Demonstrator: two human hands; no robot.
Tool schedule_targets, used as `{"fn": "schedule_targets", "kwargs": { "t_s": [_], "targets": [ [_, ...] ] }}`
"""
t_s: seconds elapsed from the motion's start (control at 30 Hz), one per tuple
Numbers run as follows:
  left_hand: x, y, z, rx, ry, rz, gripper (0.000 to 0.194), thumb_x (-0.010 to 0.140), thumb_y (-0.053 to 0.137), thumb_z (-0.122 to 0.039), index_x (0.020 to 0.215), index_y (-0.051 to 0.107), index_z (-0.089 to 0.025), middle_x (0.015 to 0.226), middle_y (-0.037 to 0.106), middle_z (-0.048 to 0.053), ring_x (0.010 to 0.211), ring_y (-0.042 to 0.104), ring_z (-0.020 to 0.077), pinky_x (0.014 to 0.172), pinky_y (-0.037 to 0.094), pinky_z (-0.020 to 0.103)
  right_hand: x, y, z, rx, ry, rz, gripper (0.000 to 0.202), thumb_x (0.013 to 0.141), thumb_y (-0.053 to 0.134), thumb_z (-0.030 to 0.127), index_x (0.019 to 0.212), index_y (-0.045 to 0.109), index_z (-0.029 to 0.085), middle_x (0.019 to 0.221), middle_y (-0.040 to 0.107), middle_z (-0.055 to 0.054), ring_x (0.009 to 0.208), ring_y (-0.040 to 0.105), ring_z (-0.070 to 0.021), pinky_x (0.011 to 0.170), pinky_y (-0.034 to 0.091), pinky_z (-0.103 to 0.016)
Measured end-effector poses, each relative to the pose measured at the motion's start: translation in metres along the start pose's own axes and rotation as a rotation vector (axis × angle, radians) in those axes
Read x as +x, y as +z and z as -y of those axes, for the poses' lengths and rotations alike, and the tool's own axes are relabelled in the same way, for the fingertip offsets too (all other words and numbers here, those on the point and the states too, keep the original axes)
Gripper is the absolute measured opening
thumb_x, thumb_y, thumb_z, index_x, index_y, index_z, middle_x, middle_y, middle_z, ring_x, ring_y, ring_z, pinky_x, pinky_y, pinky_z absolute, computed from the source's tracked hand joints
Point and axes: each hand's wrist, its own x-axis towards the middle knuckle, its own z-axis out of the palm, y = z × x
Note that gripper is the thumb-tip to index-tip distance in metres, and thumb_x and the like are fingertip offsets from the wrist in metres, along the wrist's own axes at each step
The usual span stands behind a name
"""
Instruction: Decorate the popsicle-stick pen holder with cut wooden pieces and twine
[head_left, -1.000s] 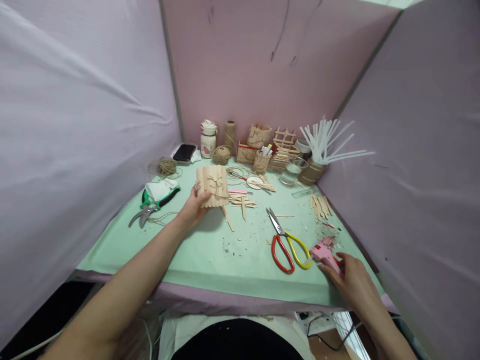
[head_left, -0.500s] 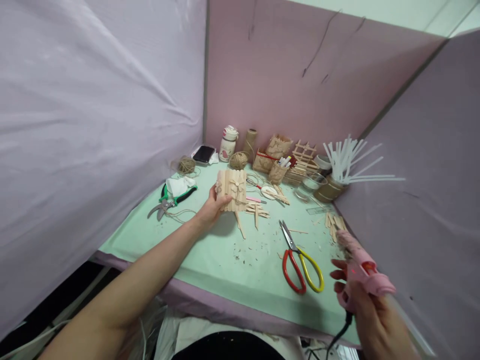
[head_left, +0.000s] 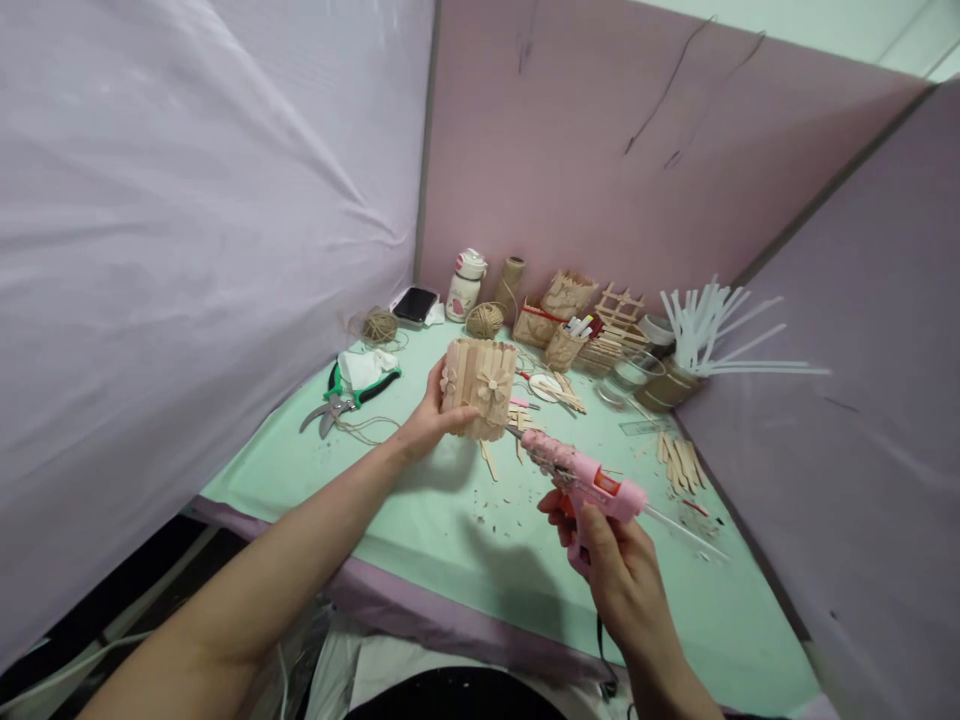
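A small holder made of wooden craft sticks [head_left: 466, 385], with flower shapes on its sides, is held up over the table by my left hand [head_left: 435, 418]. The thumb lies across its front near the bottom; the other fingers are hidden behind it. My right hand [head_left: 611, 550] is wrapped round the grip of a pink glue gun [head_left: 576, 468]. A clear glue stick [head_left: 686, 530] sticks out of the gun's back end. The gun's nozzle points left, close to the holder's lower right edge; whether it touches I cannot tell.
Green-handled pruning shears [head_left: 337, 405] lie on the left of the table [head_left: 420, 515]. Behind stand a bottle [head_left: 465, 285], twine balls [head_left: 485, 320], stick-made boxes [head_left: 568, 295] and a pot of glue sticks [head_left: 664, 388]. Loose craft sticks [head_left: 681, 462] lie at the right.
My right hand has brought the glue gun leftward from the right edge to beside the holder. My left hand has raised the holder nearer and turned it slightly. The scissors are now hidden.
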Motion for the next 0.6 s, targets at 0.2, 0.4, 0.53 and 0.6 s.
{"fn": "schedule_targets", "kwargs": {
  "t_s": [0.2,0.4,0.53,0.6],
  "targets": [
    [-0.0036,-0.0007,-0.0048,0.111,0.037,0.067,0.11,0.063,0.083,-0.034,0.15,0.015,-0.032,0.156,0.027,0.012,0.141,0.03,0.0378,0.113,0.03,0.054,0.0049,-0.0034,0.0037,-0.033,0.016,0.023,0.052,0.088,0.047,0.062,0.088,0.071,0.016,0.077,0.066,-0.008,0.063,0.055,-0.0157,0.049,0.047,-0.023],
    [-0.0037,0.001,-0.0046,0.144,0.04,0.075,0.112,0.062,0.083,-0.039,0.151,0.016,-0.029,0.156,0.028,0.013,0.141,0.03,0.0396,0.113,0.031,0.052,0.0018,0.0012,0.0082,-0.06,0.083,0.023,0.049,0.088,0.048,0.061,0.086,0.07,0.017,0.075,0.063,-0.005,0.06,0.052,-0.0141,0.051,0.044,-0.024],
    [-0.0033,0.0002,-0.0036,0.148,0.046,0.068,0.112,0.062,0.083,-0.04,0.151,0.016,-0.028,0.156,0.029,0.012,0.141,0.029,0.0393,0.114,0.028,0.053,0.0048,-0.0004,0.0054,-0.085,0.086,0.141,0.052,0.089,0.045,0.062,0.085,0.07,0.017,0.073,0.061,-0.004,0.058,0.05,-0.0132,0.051,0.043,-0.024],
    [-0.0032,-0.0004,-0.0032,0.155,0.042,0.063,0.112,0.062,0.083,-0.04,0.151,0.016,-0.029,0.156,0.028,0.012,0.142,0.028,0.0392,0.115,0.027,0.053,0.0072,-0.0016,0.0025,-0.045,0.085,0.233,0.053,0.09,0.043,0.062,0.085,0.07,0.016,0.071,0.06,-0.004,0.058,0.05,-0.0132,0.051,0.042,-0.024]
  ]
}}
